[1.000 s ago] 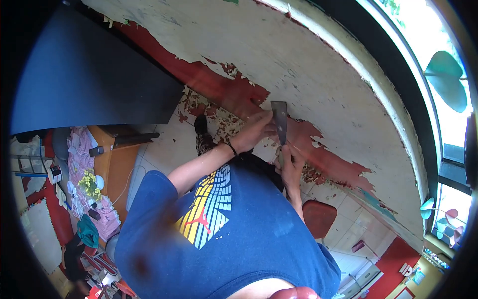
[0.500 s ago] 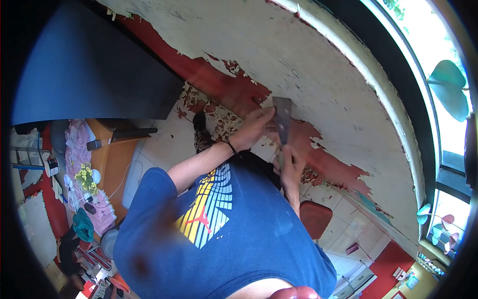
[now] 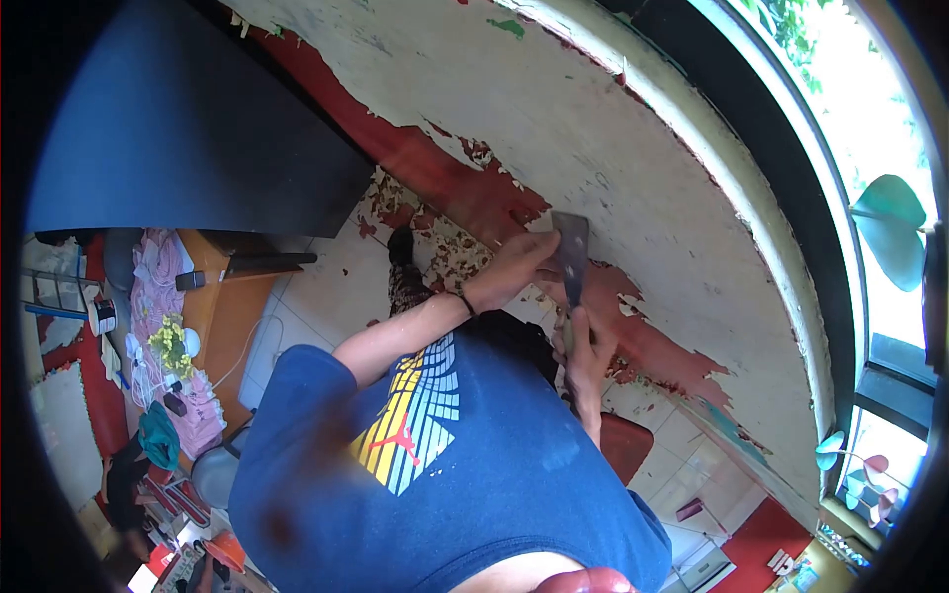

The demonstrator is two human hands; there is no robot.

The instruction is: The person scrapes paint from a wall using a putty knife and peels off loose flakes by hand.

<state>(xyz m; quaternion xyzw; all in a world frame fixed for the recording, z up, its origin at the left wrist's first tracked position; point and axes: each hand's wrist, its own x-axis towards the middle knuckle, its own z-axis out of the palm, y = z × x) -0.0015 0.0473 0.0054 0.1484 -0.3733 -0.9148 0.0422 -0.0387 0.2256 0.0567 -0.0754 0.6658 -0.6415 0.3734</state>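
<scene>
A putty knife (image 3: 573, 252) with a wide, flat metal blade is between my hands, in front of the wall. My right hand (image 3: 586, 346) is wrapped around its handle, thumb lying along the neck. On the other side, my left hand (image 3: 529, 259) has its fingers together at the side edge of the blade; the fingertips are partly hidden behind it. Behind the blade is a wall (image 3: 682, 237) of bare whitish plaster, with a ragged strip of red paint (image 3: 435, 163) along its lower part.
Peeled paint flakes (image 3: 460, 252) litter the tiled floor along the wall's foot. A large dark panel (image 3: 188, 138) stands at left, beside a wooden desk (image 3: 222, 306) with a pink cloth. A red seat (image 3: 626, 445) is near my right arm. A window ledge borders the wall.
The putty knife and both hands have shifted slightly down and to the right in the view, the wall shifting too. Both hands keep the same hold.
</scene>
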